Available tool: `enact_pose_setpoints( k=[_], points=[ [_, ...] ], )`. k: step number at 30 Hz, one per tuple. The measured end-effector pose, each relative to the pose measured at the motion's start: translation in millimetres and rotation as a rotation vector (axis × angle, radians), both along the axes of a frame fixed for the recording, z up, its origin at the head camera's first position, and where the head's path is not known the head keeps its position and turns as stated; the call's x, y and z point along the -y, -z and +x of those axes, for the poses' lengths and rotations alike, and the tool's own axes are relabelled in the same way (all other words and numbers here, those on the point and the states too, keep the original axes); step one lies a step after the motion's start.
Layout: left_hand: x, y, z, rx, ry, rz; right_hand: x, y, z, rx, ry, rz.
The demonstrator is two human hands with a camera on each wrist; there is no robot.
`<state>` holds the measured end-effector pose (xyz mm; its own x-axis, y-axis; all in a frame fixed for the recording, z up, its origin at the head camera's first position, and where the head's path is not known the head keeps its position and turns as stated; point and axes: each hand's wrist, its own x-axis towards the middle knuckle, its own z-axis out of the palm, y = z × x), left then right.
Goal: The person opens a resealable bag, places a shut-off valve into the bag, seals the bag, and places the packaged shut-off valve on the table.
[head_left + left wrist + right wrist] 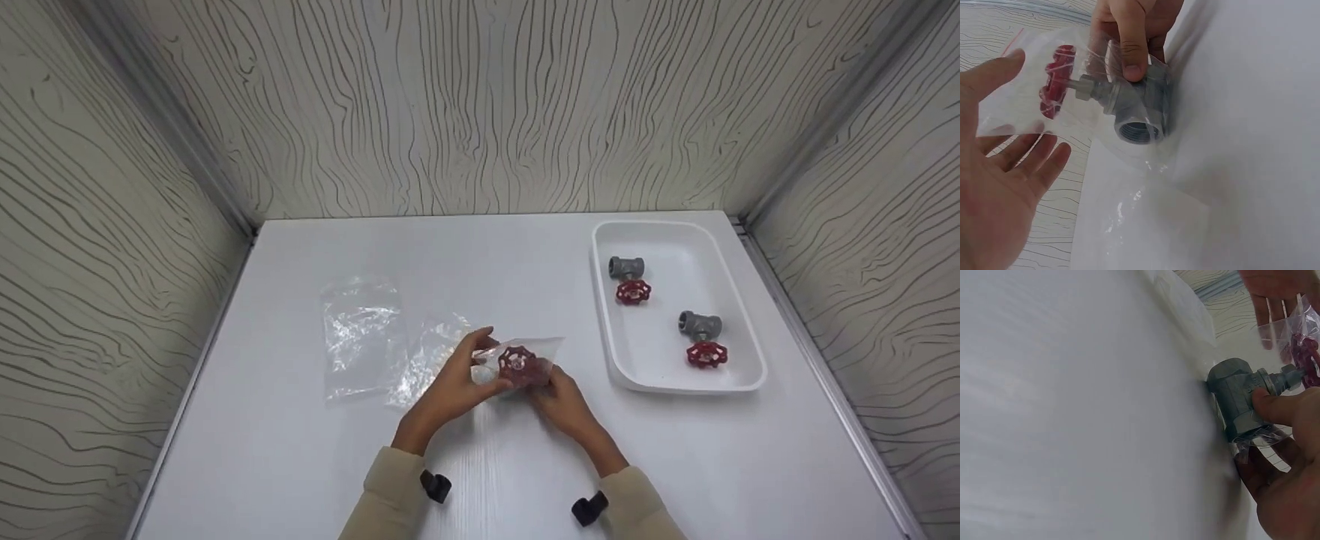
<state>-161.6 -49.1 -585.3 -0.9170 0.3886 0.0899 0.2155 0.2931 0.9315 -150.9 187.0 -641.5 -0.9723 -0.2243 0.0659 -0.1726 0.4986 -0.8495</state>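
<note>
A grey valve with a red handwheel (517,364) is inside a clear plastic bag (1095,121). My right hand (566,405) grips the valve body (1235,396) through the plastic, its thumb on the side of the body. Around the handwheel end of the bag, my left hand (1005,185) has its thumb and fingers spread apart. The left thumb touches the bag near its red-lined edge, and the fingers lie behind or below the plastic. Whether the left fingers press on the bag cannot be told.
To the right, a white tray (652,367) holds two grey valves, one (626,268) farther back and one (701,325) nearer, both with red handwheels. A flat clear bag (362,341) lies at the left of the table, with more clear plastic (420,375) beside my left hand.
</note>
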Motion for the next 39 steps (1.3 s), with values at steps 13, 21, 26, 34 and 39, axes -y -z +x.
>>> enact_pose_setpoints(
  k=[13,21,26,34,39],
  points=[
    [-5.2,35.3,5.7,-0.013,0.017,-0.109,1,-2.1,1.9,0.026,0.038,0.002],
    [-15.9,42.8,6.8,-0.119,-0.091,-0.22,0,2.0,1.5,0.003,0.015,-0.015],
    [-18.7,45.7,8.9,-0.138,-0.127,-0.233,1,3.0,4.2,-0.016,0.018,-0.034],
    [-22.0,44.6,10.5,-0.07,-0.135,-0.212,0,1.5,4.8,0.077,0.012,-0.081],
    [-27.6,39.9,5.4,-0.061,-0.13,-0.161,-4,-2.8,0.5,0.111,0.003,-0.165]
  ],
)
